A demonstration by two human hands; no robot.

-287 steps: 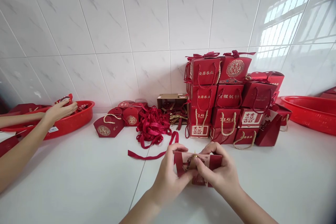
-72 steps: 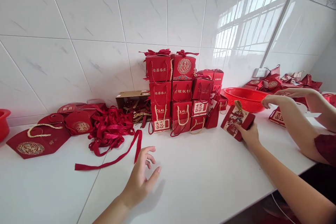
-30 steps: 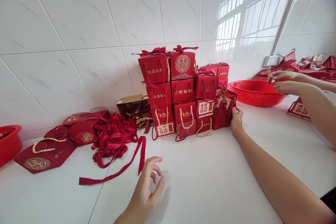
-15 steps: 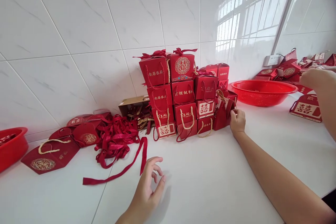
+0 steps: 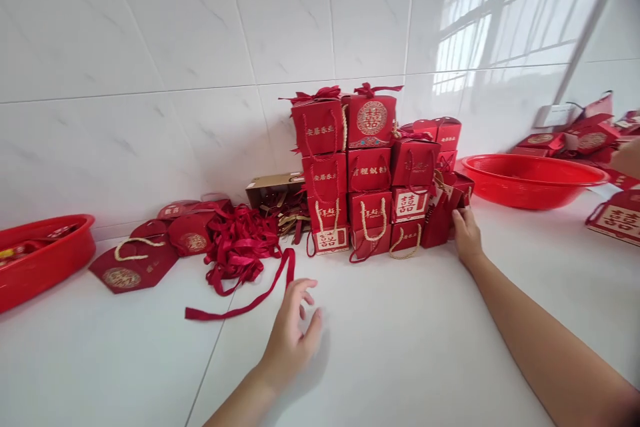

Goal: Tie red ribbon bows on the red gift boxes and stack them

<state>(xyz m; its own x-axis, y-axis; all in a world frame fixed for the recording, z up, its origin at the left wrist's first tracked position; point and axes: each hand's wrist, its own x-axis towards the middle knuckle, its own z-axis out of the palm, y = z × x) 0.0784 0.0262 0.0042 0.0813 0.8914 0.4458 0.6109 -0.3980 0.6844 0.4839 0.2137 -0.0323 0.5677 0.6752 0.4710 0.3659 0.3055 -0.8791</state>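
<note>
My right hand (image 5: 467, 232) rests against the right side of a stack of red gift boxes (image 5: 369, 177) by the tiled wall. Its fingers touch a leaning red box (image 5: 442, 215) at the stack's lower right and are stretched out, not gripping. My left hand (image 5: 293, 331) hovers just over the white counter (image 5: 380, 340) with fingers loosely spread and nothing in it. A loose red ribbon strip (image 5: 240, 299) lies just beyond its fingertips.
A heap of red ribbons (image 5: 241, 245) and flat red boxes (image 5: 135, 263) lie at the left. Behind them stands a brown carton (image 5: 273, 188). Red basins sit at far left (image 5: 40, 261) and right (image 5: 533, 179). Another person's hand (image 5: 627, 159) shows at the right edge.
My right hand carried a red box to the stack's right side, set it leaning there and now rests flat against it. My left hand stayed open over the counter. The view swung left.
</note>
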